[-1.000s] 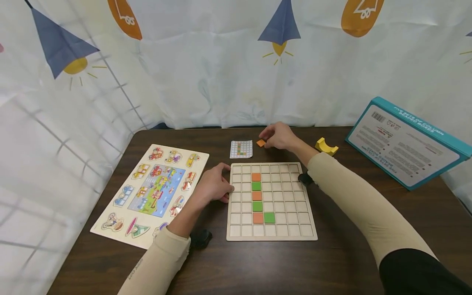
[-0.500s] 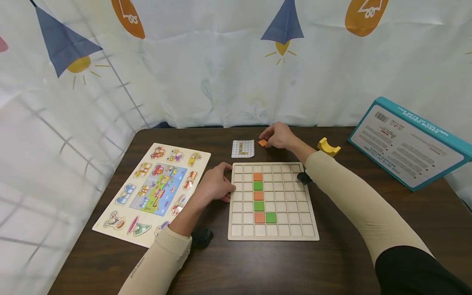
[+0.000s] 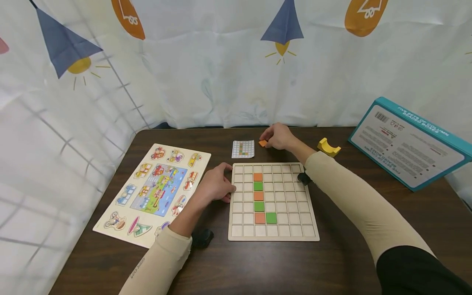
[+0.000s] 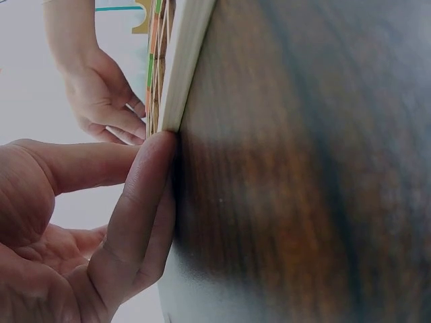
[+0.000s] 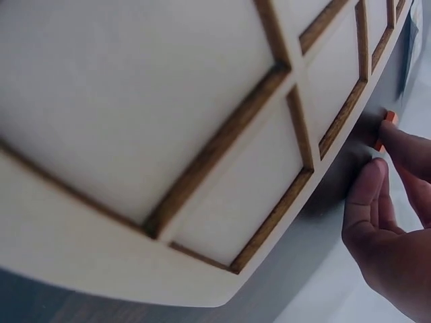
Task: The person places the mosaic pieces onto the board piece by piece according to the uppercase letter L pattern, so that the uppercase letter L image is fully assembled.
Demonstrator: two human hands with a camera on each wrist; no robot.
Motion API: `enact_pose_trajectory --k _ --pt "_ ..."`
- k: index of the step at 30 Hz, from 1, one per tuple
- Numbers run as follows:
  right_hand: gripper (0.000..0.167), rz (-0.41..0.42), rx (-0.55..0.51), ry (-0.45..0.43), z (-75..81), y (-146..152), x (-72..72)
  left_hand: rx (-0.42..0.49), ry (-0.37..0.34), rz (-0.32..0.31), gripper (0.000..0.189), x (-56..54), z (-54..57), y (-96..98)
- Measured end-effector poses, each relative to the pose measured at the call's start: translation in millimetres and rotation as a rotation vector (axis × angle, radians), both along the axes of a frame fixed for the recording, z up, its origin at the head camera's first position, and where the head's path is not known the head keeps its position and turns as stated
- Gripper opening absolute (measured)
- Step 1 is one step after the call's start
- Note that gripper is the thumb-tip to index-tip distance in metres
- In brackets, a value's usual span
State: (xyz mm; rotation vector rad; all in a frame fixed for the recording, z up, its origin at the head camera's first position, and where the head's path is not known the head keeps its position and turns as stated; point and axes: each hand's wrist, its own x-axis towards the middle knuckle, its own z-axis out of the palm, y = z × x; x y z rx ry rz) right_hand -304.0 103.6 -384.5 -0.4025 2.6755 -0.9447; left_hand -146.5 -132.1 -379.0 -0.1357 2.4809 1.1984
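Near the table's far edge, my right hand (image 3: 279,136) curls its fingers round a small orange tile (image 3: 263,143). In the right wrist view a fingertip (image 5: 392,134) lies against the tile's (image 5: 386,131) edge; its far side is hidden. My left hand (image 3: 215,183) touches the left edge of a light wooden grid board (image 3: 273,237) with fairly straight fingers. The left wrist view shows these fingertips (image 4: 160,145) against the board's pale side (image 4: 185,64). Orange and green tiles (image 3: 259,206) sit in one column of the board, with one green tile (image 3: 271,217) beside the lowest.
A small paper card (image 3: 243,149) with a coloured grid lies behind the board. To the left is a picture puzzle board (image 3: 200,157), partly under the left arm. A yellow curved block (image 3: 328,147) and a teal-edged box (image 3: 405,145) stand on the right.
The head view has shifted slightly. Both hands keep nearly the same places, and the orange tile stays by the right fingertips, turned a little.
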Motion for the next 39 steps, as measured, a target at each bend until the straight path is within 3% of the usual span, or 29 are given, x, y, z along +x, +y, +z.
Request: enact_pose_trajectory --k 17,39 --pt "0.026 0.017 0.041 0.088 7.9 10 9.5 -0.012 0.011 -0.01 0.064 1.3 -1.3 1.1" --pt "0.023 -0.075 -0.032 0.048 13.5 27 34.8 0.004 0.025 -0.027 0.065 -0.1 -3.1 -2.3"
